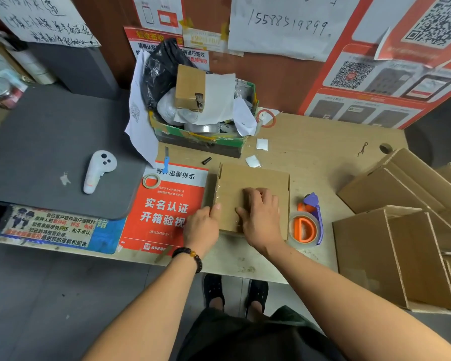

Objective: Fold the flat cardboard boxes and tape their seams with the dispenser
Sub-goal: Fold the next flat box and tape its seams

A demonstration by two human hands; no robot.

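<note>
A folded cardboard box (253,188) sits on the wooden table (310,142) near its front edge, with clear tape glinting along its left side. The right hand (261,214) lies on top of the box, fingers loosely bent and pressing down on the cardboard, thumb stretched out to the left — it holds nothing. The left hand (202,226) is at the box's left near corner, thumb up against the taped edge; its other fingers are tucked out of sight, so how they lie cannot be told. A beaded bracelet (189,256) circles the left wrist. Just to the right of the box lies the tape dispenser (307,222), orange and purple, with a clear roll on it, touching neither hand. Farther right, a pile of made-up boxes (406,225) crowds the table's end. Left of the box a red notice (167,207) is stuck to the table, with a small tape roll (151,181) and a blue cutter (166,160) on it. Behind stands an open carton of scraps (201,110) — and a white controller (98,170) rests on the grey mat (42,142).
</note>
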